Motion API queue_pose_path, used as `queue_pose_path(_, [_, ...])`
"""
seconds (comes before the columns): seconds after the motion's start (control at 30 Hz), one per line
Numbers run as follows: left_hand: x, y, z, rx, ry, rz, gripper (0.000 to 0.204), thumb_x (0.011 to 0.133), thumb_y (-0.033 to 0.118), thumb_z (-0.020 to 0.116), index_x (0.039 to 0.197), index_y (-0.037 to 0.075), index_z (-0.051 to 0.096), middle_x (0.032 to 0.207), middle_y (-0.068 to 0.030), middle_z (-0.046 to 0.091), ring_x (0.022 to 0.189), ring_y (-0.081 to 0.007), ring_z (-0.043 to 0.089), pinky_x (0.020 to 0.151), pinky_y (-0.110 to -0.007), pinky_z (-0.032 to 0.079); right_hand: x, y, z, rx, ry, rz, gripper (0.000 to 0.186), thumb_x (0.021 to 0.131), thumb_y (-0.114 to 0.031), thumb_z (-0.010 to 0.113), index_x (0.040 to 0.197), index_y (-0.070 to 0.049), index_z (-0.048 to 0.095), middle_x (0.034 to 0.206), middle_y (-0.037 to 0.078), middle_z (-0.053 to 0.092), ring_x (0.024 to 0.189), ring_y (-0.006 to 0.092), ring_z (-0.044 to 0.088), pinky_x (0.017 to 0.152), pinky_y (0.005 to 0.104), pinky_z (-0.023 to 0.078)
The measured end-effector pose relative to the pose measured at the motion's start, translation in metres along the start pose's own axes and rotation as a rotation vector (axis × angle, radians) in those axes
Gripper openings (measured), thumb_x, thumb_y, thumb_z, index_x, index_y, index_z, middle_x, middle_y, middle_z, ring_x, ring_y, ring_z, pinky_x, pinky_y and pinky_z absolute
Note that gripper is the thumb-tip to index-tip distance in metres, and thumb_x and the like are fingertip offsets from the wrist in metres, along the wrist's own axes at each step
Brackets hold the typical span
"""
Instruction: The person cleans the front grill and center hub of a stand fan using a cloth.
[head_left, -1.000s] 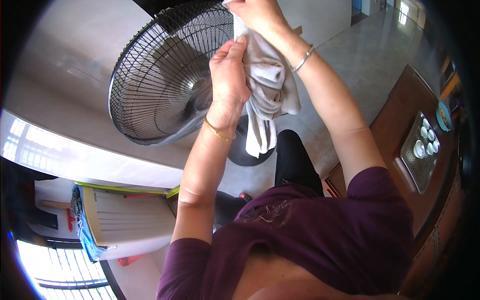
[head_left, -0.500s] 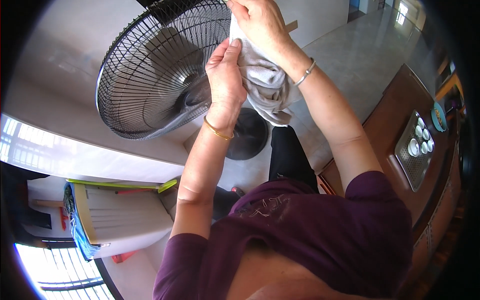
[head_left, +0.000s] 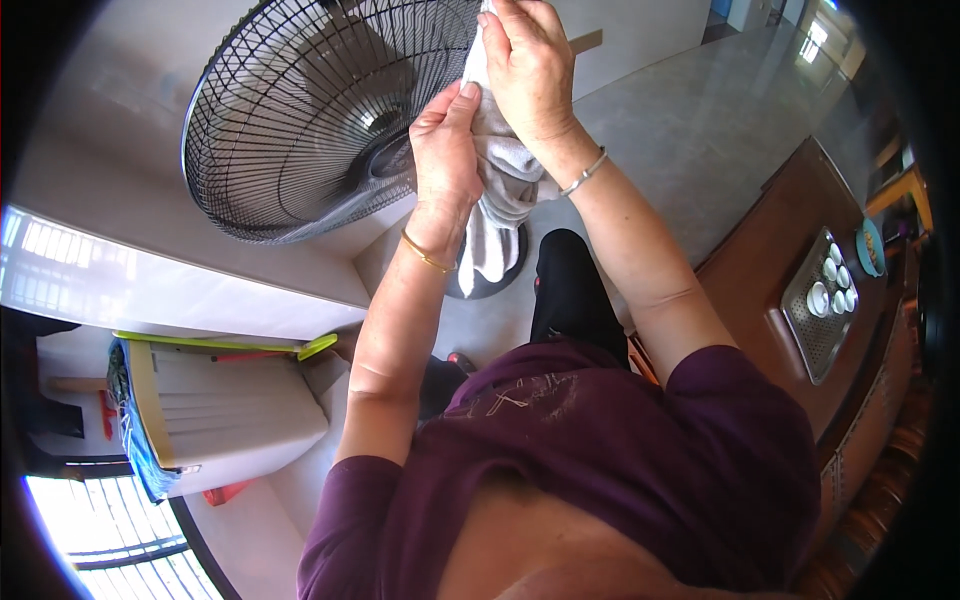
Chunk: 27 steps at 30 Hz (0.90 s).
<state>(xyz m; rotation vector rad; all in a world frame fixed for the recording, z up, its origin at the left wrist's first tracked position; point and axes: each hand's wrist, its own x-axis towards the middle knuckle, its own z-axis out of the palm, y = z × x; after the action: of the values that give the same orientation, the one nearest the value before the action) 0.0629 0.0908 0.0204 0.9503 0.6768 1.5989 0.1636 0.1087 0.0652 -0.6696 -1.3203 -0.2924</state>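
Observation:
A black standing fan [head_left: 300,120] with a round wire grille fills the upper left. Both my hands are raised at its right rim. My right hand [head_left: 530,65] clutches a grey-white cloth [head_left: 500,190] against the grille's edge, and the cloth hangs down below it. My left hand [head_left: 447,150] presses the same cloth from the left, fingers closed on it. The fan's round dark base [head_left: 500,275] shows on the floor behind the hanging cloth.
A white bin [head_left: 220,410] with a blue liner and a yellow-green stick across it stands at lower left. A brown wooden table [head_left: 800,300] at right carries a metal tray [head_left: 815,310] with small white cups. Grey tiled floor [head_left: 700,130] stretches beyond.
The view has shifted, so the fan sits more to the right in the picture. My right hand has slid the cloth further along the grille's rim, with my left hand following.

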Motion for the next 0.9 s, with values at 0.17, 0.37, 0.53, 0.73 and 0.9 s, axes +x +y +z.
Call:
queue_pose_path(0.17, [-0.006,-0.013,-0.016,0.011,0.047,-0.076,0.017,0.089,0.008,0.059,0.101,-0.003,0.065,0.089,-0.0069,0.067,0.075,-0.0108,0.06,0.069,-0.023,0.05,-0.036,0.016,0.022,-0.185,-0.013,-0.022,0.029,0.079,-0.007,0.068,0.107,-0.002,0.063,0.083,0.009,0.058,0.069,0.0253,0.06,0.061,0.0342,0.051])
queue_pose_path(0.37, [-0.018,-0.025,-0.047,-0.002,0.142,-0.117,0.017,0.089,0.008,0.058,0.101,-0.003,0.065,0.089,-0.0077,0.067,0.075,-0.0118,0.061,0.07,-0.023,0.05,-0.07,0.013,0.032,-0.228,-0.163,0.018,0.026,0.083,-0.008,0.065,0.107,0.002,0.061,0.082,0.009,0.056,0.07,0.0233,0.061,0.062,0.0318,0.052])
queue_pose_path(0.53, [-0.028,-0.026,-0.063,0.026,0.183,-0.142,0.017,0.089,0.01,0.06,0.1,-0.002,0.064,0.092,-0.0083,0.067,0.079,-0.0138,0.063,0.072,-0.025,0.052,-0.089,0.006,0.033,-0.21,-0.205,-0.03,0.032,0.082,-0.003,0.064,0.111,0.006,0.055,0.082,0.011,0.054,0.07,0.023,0.056,0.06,0.032,0.05])
queue_pose_path(0.73, [-0.04,-0.029,-0.081,0.064,0.238,-0.166,0.018,0.09,0.01,0.058,0.1,-0.003,0.064,0.087,-0.0077,0.067,0.074,-0.0126,0.061,0.068,-0.024,0.05,-0.107,-0.003,0.037,-0.196,-0.288,0.05,0.031,0.084,-0.007,0.064,0.113,0.002,0.058,0.087,0.009,0.054,0.069,0.0224,0.06,0.061,0.0313,0.052])
queue_pose_path(0.9, [-0.056,-0.03,-0.09,0.119,0.241,-0.203,0.022,0.089,0.012,0.059,0.104,-0.004,0.063,0.09,-0.0072,0.066,0.076,-0.012,0.061,0.07,-0.024,0.05,-0.125,0.003,0.043,0.166,-0.265,0.251,0.024,0.082,-0.003,0.065,0.107,-0.002,0.064,0.086,0.01,0.06,0.075,0.0194,0.062,0.066,0.0256,0.052])
